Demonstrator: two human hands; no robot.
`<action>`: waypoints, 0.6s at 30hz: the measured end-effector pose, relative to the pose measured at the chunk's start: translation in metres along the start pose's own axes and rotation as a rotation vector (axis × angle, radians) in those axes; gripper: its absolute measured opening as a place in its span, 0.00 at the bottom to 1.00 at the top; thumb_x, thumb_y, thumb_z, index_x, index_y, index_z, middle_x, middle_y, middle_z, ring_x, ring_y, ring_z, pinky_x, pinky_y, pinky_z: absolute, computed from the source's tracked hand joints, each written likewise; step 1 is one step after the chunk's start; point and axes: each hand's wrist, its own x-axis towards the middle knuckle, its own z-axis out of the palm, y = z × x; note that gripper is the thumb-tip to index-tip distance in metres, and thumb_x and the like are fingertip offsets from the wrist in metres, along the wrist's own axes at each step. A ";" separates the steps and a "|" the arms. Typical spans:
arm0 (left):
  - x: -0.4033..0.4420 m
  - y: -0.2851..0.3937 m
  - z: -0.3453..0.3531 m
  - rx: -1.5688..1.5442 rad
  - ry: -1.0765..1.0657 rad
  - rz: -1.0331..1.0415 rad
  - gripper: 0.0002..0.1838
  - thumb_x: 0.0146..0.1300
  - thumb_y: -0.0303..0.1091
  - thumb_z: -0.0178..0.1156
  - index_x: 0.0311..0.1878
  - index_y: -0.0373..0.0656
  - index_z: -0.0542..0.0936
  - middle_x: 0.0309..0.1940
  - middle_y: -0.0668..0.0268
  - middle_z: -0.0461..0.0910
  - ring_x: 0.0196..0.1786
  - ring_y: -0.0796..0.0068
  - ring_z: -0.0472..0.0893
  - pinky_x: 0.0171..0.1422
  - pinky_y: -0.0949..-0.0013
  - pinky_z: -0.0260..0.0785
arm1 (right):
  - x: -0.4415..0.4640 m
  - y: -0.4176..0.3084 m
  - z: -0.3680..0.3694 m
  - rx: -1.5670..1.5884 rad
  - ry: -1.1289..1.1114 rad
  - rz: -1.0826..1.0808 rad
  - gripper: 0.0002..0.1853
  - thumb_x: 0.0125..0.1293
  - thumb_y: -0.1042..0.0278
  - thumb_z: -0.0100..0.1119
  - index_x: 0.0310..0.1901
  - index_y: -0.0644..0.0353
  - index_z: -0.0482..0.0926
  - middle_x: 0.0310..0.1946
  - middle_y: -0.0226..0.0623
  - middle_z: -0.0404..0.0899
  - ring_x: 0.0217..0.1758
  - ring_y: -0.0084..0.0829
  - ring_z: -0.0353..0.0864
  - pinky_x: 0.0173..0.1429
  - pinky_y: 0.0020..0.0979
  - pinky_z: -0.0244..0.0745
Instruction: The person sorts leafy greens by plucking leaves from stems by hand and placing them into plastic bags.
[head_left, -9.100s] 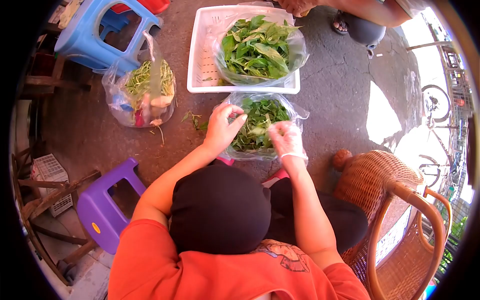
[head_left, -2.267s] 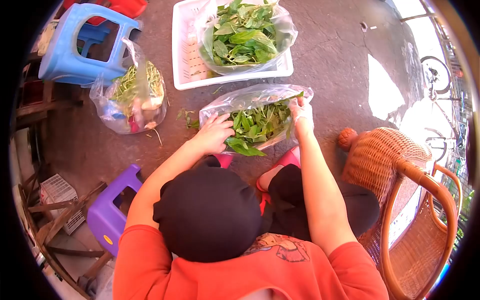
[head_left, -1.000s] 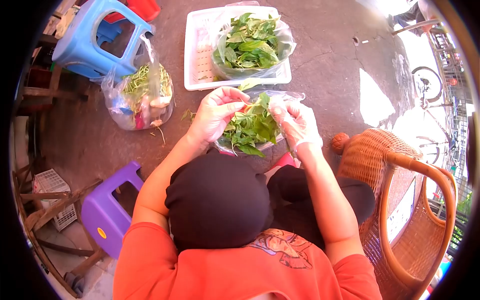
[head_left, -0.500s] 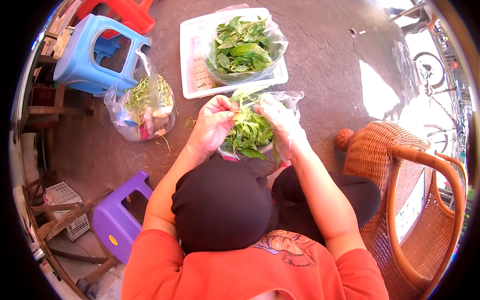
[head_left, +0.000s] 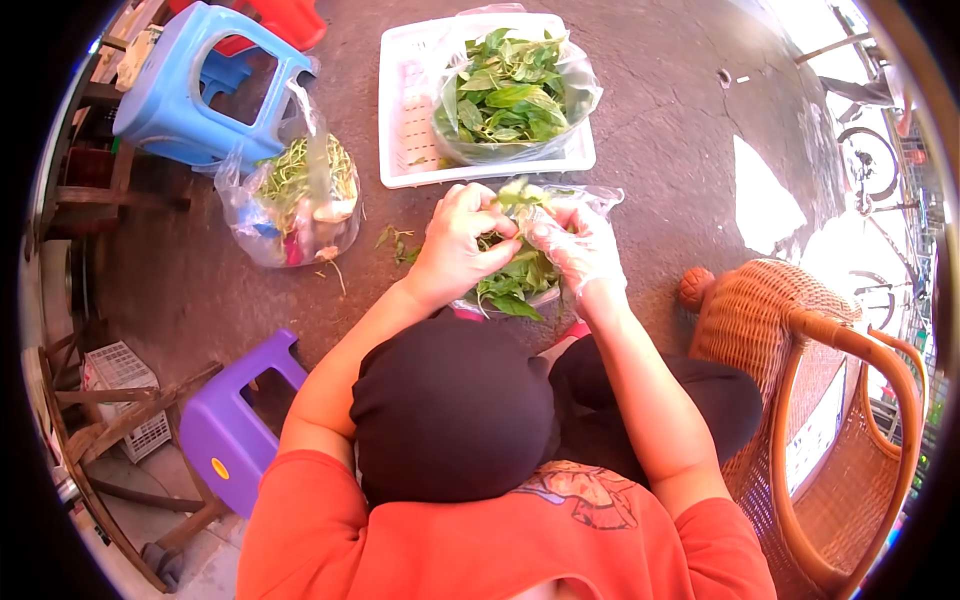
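Note:
Both hands meet above a clear plastic bag (head_left: 603, 200) of loose green leaves (head_left: 515, 303) in front of me. My bare left hand (head_left: 458, 245) is closed in a pinch at the lower part of a leafy green sprig (head_left: 520, 196). In a thin clear plastic glove, my right hand (head_left: 583, 252) grips the same sprig from the other side, thumb and fingers together. The fingers partly cover the stem and the leaves in the bag below. Beyond the hands, a white basket (head_left: 400, 130) holds a larger clear bag full of picked leaves (head_left: 512, 95).
To the left, a clear bag of bare stems (head_left: 300, 190) rests on the dark floor beside a blue stool (head_left: 165, 110). A purple stool (head_left: 215, 430) stands near my left elbow. On my right is a wicker chair (head_left: 745, 310). Some sprigs (head_left: 398, 243) lie on the floor.
My left hand has moved right and my right hand has curled in, so they are closer together over the bag. The view has shifted slightly.

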 end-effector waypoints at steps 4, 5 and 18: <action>-0.003 -0.009 0.002 -0.286 0.003 -0.212 0.05 0.49 0.25 0.66 0.28 0.38 0.78 0.30 0.67 0.71 0.38 0.75 0.70 0.45 0.72 0.63 | 0.003 -0.021 0.004 -0.183 0.441 -0.415 0.13 0.55 0.73 0.65 0.41 0.62 0.75 0.39 0.37 0.74 0.42 0.26 0.73 0.43 0.26 0.71; -0.004 -0.010 0.001 -0.306 -0.032 -0.205 0.04 0.54 0.25 0.63 0.29 0.37 0.78 0.29 0.70 0.74 0.35 0.79 0.72 0.43 0.75 0.65 | 0.002 -0.036 -0.003 -0.567 0.464 -0.706 0.11 0.53 0.72 0.65 0.38 0.60 0.76 0.37 0.40 0.77 0.41 0.33 0.77 0.43 0.30 0.72; -0.008 -0.013 0.007 -1.196 0.003 -0.588 0.04 0.62 0.27 0.57 0.39 0.38 0.74 0.34 0.67 0.78 0.36 0.81 0.77 0.45 0.76 0.70 | -0.007 -0.022 0.017 -0.781 -0.139 -0.414 0.12 0.59 0.60 0.56 0.26 0.60 0.79 0.21 0.42 0.77 0.25 0.44 0.76 0.32 0.38 0.69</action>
